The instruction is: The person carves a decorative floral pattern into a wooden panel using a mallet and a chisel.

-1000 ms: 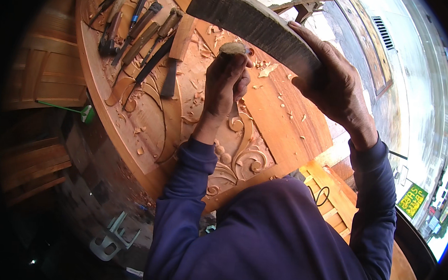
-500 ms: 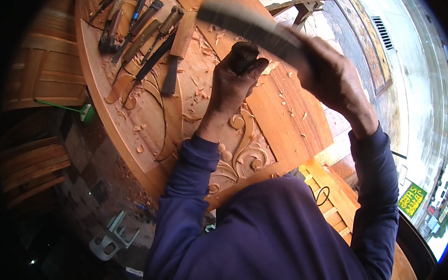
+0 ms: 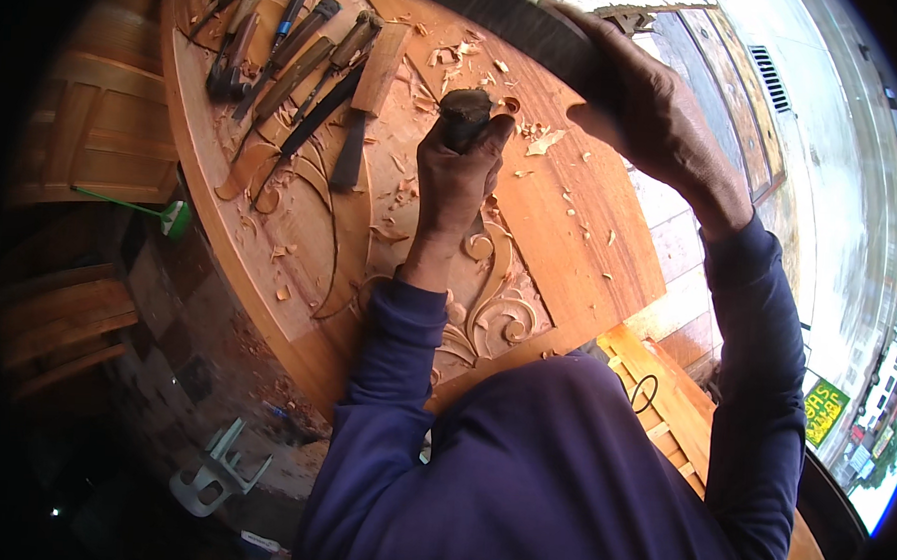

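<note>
Handle (image 3: 466,106): left hand (image 3: 459,165) grasping | block (image 3: 515,25): right hand (image 3: 656,114) grasping, gap between | panel edge (image 3: 234,249) leftward

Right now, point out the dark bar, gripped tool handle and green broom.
Dark bar (image 3: 520,25), head view: its long side.
Tool handle (image 3: 466,106), head view: its top end.
Green broom (image 3: 178,220), head view: its brush end.

The wooden panel (image 3: 576,236) looks smooth, sleeves (image 3: 760,394) matt cloth.

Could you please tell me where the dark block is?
In the head view, the dark block is at the top edge, in the right hand, above the left hand.
</note>
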The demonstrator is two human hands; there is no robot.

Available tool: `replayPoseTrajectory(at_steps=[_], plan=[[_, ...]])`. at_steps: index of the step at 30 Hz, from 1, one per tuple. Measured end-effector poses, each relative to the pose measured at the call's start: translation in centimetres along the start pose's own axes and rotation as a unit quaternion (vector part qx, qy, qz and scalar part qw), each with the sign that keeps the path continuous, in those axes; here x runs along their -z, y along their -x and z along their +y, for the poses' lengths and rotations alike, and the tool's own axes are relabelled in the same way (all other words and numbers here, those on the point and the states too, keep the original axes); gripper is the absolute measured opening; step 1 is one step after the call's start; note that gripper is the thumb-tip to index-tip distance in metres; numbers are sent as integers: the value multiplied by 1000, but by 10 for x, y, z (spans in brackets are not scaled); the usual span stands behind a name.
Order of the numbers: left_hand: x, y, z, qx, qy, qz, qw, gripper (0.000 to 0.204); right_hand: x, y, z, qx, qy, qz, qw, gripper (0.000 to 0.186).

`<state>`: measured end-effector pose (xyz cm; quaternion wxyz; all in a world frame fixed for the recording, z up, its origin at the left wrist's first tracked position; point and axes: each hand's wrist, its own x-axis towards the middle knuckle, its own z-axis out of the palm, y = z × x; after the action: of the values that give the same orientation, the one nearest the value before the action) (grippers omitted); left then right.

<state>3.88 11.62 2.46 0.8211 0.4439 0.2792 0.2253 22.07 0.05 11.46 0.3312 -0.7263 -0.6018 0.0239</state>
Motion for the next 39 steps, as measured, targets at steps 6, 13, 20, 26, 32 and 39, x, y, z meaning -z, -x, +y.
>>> replayPoseTrajectory(at_steps=[6, 13, 20, 26, 32, 39], plan=[[12, 1, -7, -24, 17, 47, 998, 18, -8, -22, 4, 102, 96, -107, 984, 75], [13, 5, -5, -39, 49, 105, 992, 22, -13, -39, -18, 126, 131, -165, 970, 81], [15, 10, -8, -89, 78, 164, 979, 21, -26, -52, -19, 128, 90, -127, 980, 71], [9, 25, -3, -148, 87, 270, 947, 40, -32, -59, -43, 192, 50, -148, 969, 65], [19, 79, -2, -151, 194, 98, 964, 28, -20, -44, -53, 140, 83, -169, 972, 65], [24, 40, 5, -158, 148, 124, 968, 29, -12, -20, -40, 8, 15, -102, 995, 84]])
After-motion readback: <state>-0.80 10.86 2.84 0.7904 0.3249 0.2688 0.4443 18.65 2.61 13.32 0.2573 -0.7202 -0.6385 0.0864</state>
